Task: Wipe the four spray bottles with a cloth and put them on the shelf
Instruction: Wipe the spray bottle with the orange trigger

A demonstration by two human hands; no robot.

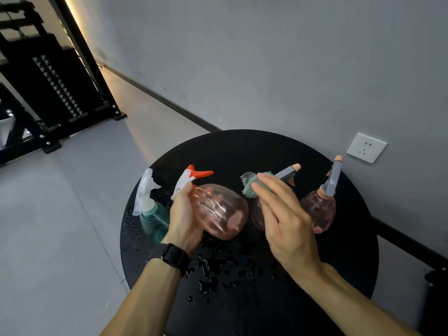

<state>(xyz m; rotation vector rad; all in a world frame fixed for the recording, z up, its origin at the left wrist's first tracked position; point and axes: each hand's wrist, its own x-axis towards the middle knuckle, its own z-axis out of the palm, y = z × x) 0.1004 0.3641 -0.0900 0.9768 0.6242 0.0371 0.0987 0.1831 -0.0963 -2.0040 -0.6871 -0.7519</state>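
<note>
My left hand [183, 214] grips the neck of a round pink spray bottle [221, 210] with a white and orange trigger head, lifted and tilted over the round black table [349, 258]. My right hand [282, 214] holds a grey-green cloth [249, 186] just right of that bottle's top. A teal bottle [151, 220] with a clear white head stands at the table's left edge. Two pink bottles with grey heads stand further right: one [257, 215] mostly behind my right hand, the other [318, 210] near the wall.
Water drops [218, 270] lie scattered over the table's front and left. A grey wall with a white socket [366, 147] runs close behind the table. A black metal shelf frame [58, 93] stands on the grey floor at the far left.
</note>
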